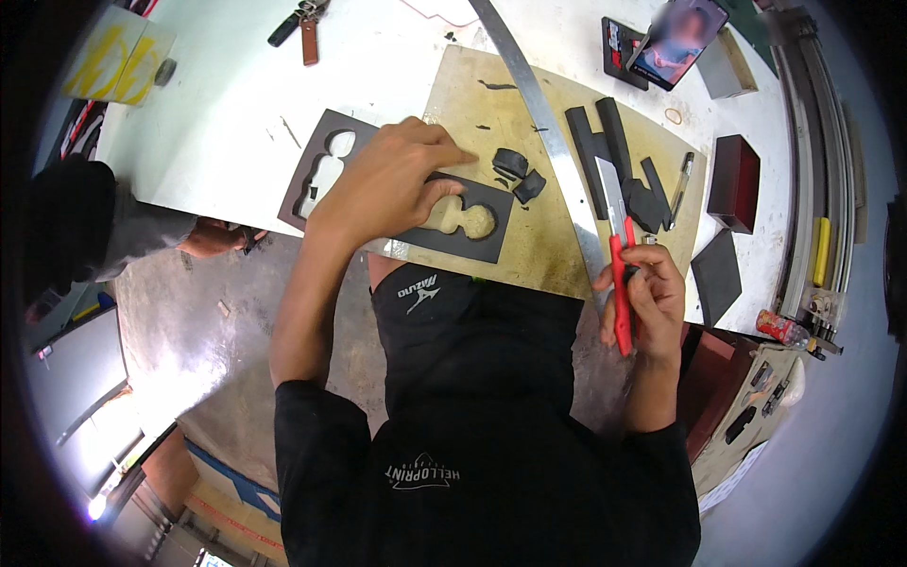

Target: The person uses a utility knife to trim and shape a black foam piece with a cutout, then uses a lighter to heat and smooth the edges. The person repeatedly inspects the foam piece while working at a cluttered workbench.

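A dark grey foam sheet (487, 248) with rounded cut-outs lies at the table's near edge, partly over a yellowish cutting board (463, 85). My left hand (392, 180) rests over the sheet's middle, hiding part of it. Its thumb and index finger point right and stand apart, with nothing seen between them. Small black foam offcuts (510, 163) lie just beyond those fingertips. In my right hand (657, 293) is a red utility knife (620, 302), its long blade extended away from me. A steel ruler (553, 142) crosses the board, its near end beside that hand.
Black foam strips (588, 156) and a pen (682, 189) lie right of the ruler. Further right are a dark red box (735, 184) and a flat dark piece (716, 274). A phone (682, 42) and keys (308, 24) sit at the back. Another person's arm (213, 236) shows at left.
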`<action>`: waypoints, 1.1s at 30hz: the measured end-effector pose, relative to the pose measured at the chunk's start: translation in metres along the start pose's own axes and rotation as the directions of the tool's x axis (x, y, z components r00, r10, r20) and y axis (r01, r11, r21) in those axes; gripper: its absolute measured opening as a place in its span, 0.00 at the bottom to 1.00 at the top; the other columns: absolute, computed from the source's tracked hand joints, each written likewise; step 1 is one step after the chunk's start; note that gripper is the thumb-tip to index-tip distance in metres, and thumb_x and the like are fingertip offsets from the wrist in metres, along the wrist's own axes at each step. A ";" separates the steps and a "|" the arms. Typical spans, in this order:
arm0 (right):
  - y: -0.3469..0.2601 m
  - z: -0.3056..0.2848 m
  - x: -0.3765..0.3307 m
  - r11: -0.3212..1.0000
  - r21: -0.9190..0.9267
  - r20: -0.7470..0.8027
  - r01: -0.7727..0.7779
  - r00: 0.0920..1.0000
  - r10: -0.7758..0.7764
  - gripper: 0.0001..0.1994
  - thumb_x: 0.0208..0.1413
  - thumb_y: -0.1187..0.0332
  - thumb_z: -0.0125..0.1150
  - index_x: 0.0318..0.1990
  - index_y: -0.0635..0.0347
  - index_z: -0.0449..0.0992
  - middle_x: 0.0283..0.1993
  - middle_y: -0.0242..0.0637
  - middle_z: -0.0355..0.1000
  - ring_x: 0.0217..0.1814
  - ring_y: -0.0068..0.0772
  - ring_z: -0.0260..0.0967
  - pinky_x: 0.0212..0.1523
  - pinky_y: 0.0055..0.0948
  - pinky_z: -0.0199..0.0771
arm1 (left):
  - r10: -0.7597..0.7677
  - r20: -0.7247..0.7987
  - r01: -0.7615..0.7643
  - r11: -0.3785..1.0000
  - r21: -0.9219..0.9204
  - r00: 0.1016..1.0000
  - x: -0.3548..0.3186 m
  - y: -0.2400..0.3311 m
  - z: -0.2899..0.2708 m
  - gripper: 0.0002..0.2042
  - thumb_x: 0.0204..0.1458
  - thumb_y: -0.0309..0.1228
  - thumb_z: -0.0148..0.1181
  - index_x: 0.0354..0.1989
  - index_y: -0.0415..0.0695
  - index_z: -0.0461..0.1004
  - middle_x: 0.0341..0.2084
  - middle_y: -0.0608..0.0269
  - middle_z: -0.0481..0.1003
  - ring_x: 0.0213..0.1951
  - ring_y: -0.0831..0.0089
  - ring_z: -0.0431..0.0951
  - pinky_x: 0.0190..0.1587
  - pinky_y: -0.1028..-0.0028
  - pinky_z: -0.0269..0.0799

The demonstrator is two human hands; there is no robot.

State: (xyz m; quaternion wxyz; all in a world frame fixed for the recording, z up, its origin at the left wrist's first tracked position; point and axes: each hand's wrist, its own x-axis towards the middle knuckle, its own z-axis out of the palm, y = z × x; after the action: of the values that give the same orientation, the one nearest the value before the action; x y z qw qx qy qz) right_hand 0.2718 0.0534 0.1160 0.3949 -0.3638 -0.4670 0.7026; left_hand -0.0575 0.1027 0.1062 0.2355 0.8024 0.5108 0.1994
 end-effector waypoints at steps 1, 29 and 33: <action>0.000 -0.001 0.000 0.999 0.048 -0.009 -0.012 1.000 0.012 0.12 0.64 0.73 0.48 0.51 0.69 0.63 0.37 0.53 0.72 0.14 0.29 0.69 0.12 0.23 0.70 | -0.040 -0.091 0.039 0.999 -0.014 0.995 -0.003 0.005 0.002 0.13 0.49 0.30 0.64 0.44 0.41 0.78 0.39 0.53 0.76 0.43 0.56 0.74 0.46 0.63 0.69; 0.037 0.002 0.040 0.417 -0.892 0.044 0.174 0.953 -0.301 0.21 0.50 0.70 0.63 0.51 0.74 0.73 0.36 0.49 0.77 0.35 0.34 0.77 0.40 0.27 0.74 | -0.195 -0.063 0.203 0.965 0.167 0.979 -0.043 0.023 0.048 0.35 0.38 0.47 0.69 0.61 0.61 0.69 0.70 0.60 0.51 0.71 0.51 0.46 0.68 0.39 0.33; 0.024 -0.002 0.043 0.287 -0.914 0.218 0.285 0.945 -0.243 0.21 0.49 0.72 0.64 0.50 0.74 0.74 0.39 0.54 0.76 0.40 0.45 0.78 0.43 0.32 0.76 | -0.125 -0.054 0.129 0.989 0.075 0.991 -0.039 0.013 0.044 0.39 0.31 0.44 0.73 0.60 0.60 0.70 0.69 0.60 0.54 0.71 0.53 0.47 0.67 0.36 0.29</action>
State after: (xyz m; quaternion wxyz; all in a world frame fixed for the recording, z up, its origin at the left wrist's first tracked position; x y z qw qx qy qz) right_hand 0.2501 0.0869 0.0864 0.2149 -0.4286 -0.8449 0.2371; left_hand -0.0387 0.0548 0.0752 0.2035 0.7717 0.5739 0.1836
